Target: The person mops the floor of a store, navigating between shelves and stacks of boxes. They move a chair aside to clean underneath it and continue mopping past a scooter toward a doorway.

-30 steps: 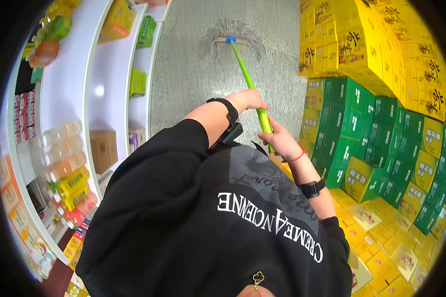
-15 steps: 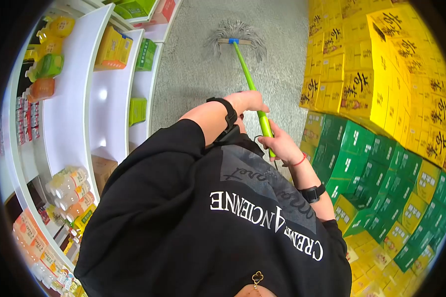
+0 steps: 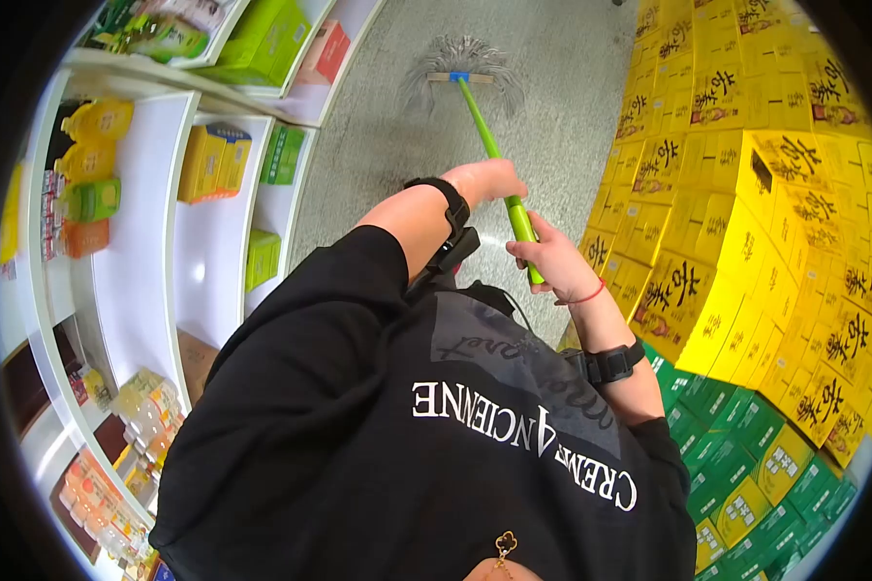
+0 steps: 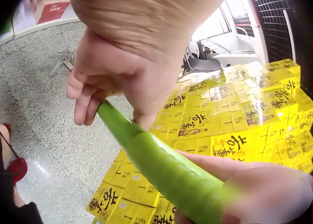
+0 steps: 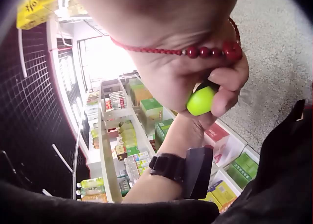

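A mop stretches away from the body in the head view, its green handle (image 3: 484,131) slanting up to a fan of grey strands (image 3: 467,50) flat on the floor. My left hand (image 3: 486,181) grips the handle partway along, wrist bent over it. Nearer the body, my right hand (image 3: 560,261) with a red bracelet holds the ribbed grip at the handle's end. The left wrist view shows the thicker grip section (image 4: 171,170) between both hands. In the right wrist view, the rounded green end (image 5: 201,102) pokes out from my curled right fingers.
White shelves (image 3: 140,194) with bottles and cartons line the left side. Stacked yellow boxes (image 3: 693,242) rise on the right, with green boxes (image 3: 746,465) nearer the body. Speckled grey floor (image 3: 378,145) runs between them.
The shelves and box stacks have slid down the head view, as the body moves forward along the aisle. Both hands keep their hold, and the mop head stays ahead at about the same distance.
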### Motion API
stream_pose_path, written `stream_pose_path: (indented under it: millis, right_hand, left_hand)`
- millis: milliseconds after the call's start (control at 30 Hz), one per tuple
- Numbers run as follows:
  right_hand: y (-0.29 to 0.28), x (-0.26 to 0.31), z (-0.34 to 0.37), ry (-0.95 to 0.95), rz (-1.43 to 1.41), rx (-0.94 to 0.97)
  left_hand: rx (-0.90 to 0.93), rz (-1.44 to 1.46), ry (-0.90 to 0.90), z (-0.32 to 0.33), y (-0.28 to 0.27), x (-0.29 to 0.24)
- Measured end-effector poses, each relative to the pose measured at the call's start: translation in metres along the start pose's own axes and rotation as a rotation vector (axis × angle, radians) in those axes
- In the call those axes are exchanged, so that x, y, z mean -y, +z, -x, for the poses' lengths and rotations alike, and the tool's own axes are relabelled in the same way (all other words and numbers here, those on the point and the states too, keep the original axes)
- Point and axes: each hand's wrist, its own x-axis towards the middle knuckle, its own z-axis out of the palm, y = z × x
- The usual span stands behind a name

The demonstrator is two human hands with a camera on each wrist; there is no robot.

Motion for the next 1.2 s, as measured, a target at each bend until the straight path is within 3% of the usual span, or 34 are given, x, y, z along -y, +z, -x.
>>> stream_pose_path:
  millis: [200,367,433,467,567,633,733,900,1200]
  right_hand:
    - [-0.055,0.066,-0.092,-0.020,-0.140,-0.142]
    - [-0.090,0.149,-0.166,-0.003,-0.054,-0.058]
    - [-0.100,0.180,-0.197,-0.251,-0.099,-0.065]
    - [-0.116,0.197,-0.203,-0.097,-0.045,-0.044]
    - [-0.145,0.241,-0.231,-0.102,-0.070,-0.097]
    - [-0.161,0.265,-0.245,0.012,-0.131,-0.079]
    - [-0.182,0.292,-0.275,-0.131,-0.209,-0.033]
    - [-0.227,0.344,-0.333,-0.105,-0.300,0.043]
    - [-0.329,0.472,-0.480,-0.249,-0.180,0.048]
  left_hand:
    - [-0.143,-0.004,0.001,-0.077,-0.091,-0.016]
    - [-0.169,-0.074,-0.001,-0.128,-0.197,-0.012]
    - [-0.103,-0.003,-0.033,-0.143,-0.241,-0.016]
    - [-0.103,0.003,-0.028,-0.153,-0.261,-0.018]
    - [-0.116,-0.095,0.032,-0.183,-0.311,-0.026]
    - [-0.107,0.016,0.012,-0.202,-0.341,-0.030]
    - [-0.112,-0.102,0.141,-0.219,-0.385,-0.040]
    - [-0.112,0.032,0.050,-0.292,-0.445,-0.034]
    - [-0.200,-0.057,0.009,-0.398,-0.631,-0.066]
